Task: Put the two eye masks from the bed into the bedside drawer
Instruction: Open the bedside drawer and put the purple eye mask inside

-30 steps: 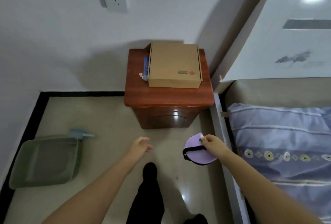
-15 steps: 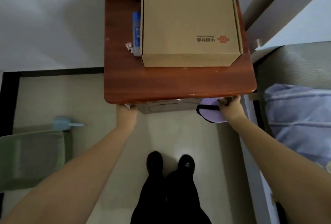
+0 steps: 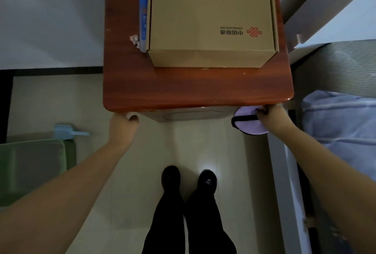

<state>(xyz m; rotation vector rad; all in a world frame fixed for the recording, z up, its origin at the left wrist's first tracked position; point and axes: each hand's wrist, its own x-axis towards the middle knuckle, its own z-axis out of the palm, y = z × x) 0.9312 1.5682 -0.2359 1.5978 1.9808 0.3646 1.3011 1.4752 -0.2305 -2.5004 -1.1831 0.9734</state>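
The right hand's fingers are pinched on a lilac mask, which is held just under the front right corner of the nightstand; its black strap can be seen across the fabric. Only one mask is visible, and whether a second is folded behind it cannot be told. The left hand's fingers are curled under the nightstand's front left edge; what is gripped there, if anything, is hidden by the top. The drawer is seen only as a narrow strip below the overhang, seemingly shut or barely out.

A cardboard box and a blue tube are carried on the top. If the drawer is pulled from one side only, it may be skewed and jammed. The mask could be caught between drawer front and frame, or dropped to the floor if the pinch is loosened while the right hand helps.
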